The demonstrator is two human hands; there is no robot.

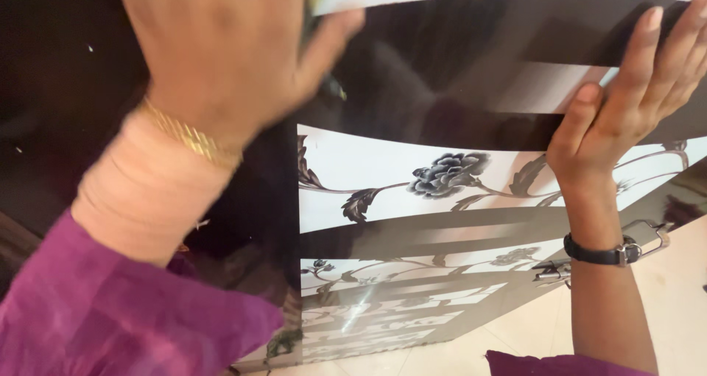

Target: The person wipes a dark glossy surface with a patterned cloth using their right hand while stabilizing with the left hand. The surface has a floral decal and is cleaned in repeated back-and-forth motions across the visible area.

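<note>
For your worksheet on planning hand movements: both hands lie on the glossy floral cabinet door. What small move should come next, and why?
Probably a short wiping stroke of the left hand down the dark panel: that hand is blurred against the panel, while the right hand lies flat, steadying the floral cabinet door.

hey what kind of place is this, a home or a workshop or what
Probably a room in a home. Both hands, left hand and right hand, press on a glossy cupboard door patterned with flowers, above a pale tiled floor.
</note>
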